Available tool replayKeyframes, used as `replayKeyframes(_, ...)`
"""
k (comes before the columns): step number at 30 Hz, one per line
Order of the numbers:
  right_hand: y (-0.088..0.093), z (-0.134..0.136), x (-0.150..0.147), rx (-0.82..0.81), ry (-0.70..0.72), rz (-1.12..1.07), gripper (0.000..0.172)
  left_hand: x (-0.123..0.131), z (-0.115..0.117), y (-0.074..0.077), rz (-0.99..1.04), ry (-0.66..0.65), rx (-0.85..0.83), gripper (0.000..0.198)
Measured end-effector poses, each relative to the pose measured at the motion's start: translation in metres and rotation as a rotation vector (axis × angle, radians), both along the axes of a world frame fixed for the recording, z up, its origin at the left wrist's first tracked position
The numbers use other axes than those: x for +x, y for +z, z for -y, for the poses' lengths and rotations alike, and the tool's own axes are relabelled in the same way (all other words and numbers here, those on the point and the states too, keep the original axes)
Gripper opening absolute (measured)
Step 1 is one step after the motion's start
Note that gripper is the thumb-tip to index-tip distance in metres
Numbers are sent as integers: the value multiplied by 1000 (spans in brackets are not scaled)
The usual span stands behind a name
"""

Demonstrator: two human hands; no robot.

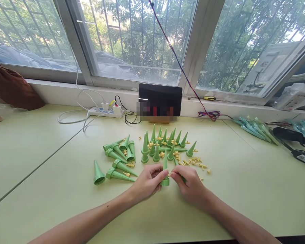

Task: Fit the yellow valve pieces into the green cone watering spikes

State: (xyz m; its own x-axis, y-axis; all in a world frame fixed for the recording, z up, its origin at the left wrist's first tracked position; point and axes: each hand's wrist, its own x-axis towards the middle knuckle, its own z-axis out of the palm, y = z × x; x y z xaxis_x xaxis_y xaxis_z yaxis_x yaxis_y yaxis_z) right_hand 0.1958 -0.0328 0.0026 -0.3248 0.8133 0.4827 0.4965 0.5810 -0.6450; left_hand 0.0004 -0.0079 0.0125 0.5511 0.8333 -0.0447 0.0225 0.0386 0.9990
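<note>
My left hand is closed around a green plastic watering spike, which stands point up with its wide collar at the bottom. At the spike's side, my right hand pinches a small yellow valve piece, mostly covered by the fingertips. Part of another green spike shows at the right hand; whether it is held or lies beneath cannot be made out. Beyond the hands, several upright spikes have yellow pieces at their sides. Loose yellow valves lie scattered to the right. More spikes lie on the left, near one standing spike.
A dark tablet screen leans at the back of the pale green table. A power strip with cables is left of it. Bundled wire, bagged green-blue items and a black strap occupy the right.
</note>
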Motion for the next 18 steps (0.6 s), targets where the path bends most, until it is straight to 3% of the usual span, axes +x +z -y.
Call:
replayKeyframes(8, 3, 1, -2, 22, -23, 49, 38, 0, 1, 5, -40, -13, 108, 48)
replayKeyframes(18, 3, 0, -3, -1, -14, 45, 37, -1, 0, 2, -42, -41, 198, 43)
